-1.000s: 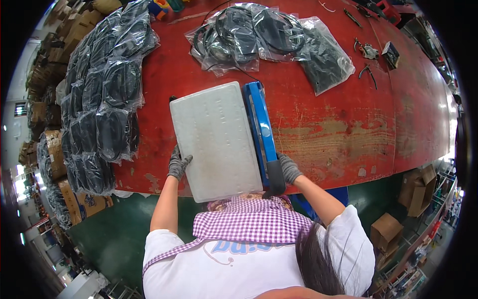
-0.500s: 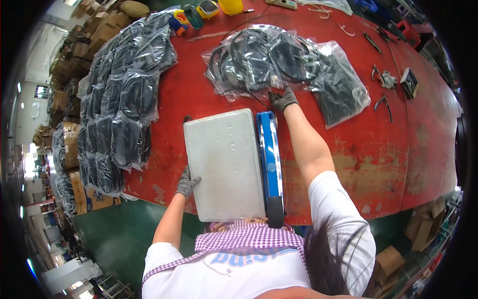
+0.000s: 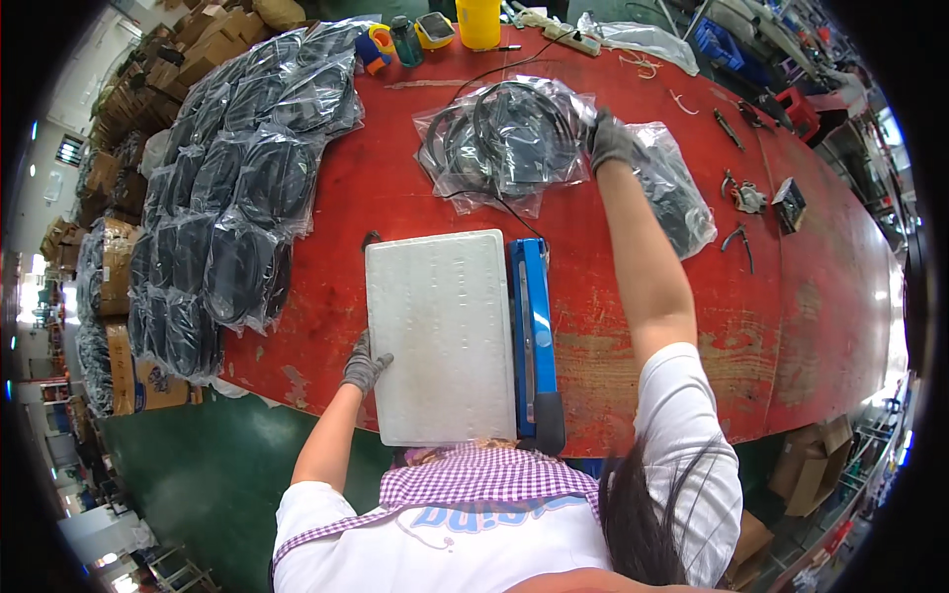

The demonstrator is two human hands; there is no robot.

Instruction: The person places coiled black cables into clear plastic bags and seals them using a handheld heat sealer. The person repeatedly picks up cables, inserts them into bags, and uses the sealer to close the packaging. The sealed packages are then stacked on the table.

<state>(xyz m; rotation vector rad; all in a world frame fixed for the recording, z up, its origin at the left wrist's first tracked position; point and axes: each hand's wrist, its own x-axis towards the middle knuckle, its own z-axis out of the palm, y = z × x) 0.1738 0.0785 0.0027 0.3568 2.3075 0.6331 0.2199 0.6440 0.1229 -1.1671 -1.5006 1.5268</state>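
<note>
A flat white board with rounded corners (image 3: 440, 336) lies in front of me at the near edge of the table. My left hand (image 3: 366, 368) is closed on its left edge, thumb on top and the other fingers at the side. Against the board's right side stands a long blue device with a black end (image 3: 534, 341), like a bag sealer. Beyond it, clear plastic bags holding coiled black cables (image 3: 509, 143) lie in a pile. My right hand (image 3: 608, 143) reaches to this pile's right edge; its fingers are partly hidden and blurred. Both hands wear grey gloves.
Many bagged black items (image 3: 262, 183) are stacked along the left. Another clear bag with dark contents (image 3: 672, 193) lies beyond my right wrist. Pliers (image 3: 737, 242), a black box (image 3: 789, 205) and a yellow container (image 3: 478, 25) sit farther off on the red table (image 3: 682, 326).
My right hand has moved farther away and to the right, along the bag pile. The pile's right part has shifted and looks narrower. My left hand stays at the white board's edge.
</note>
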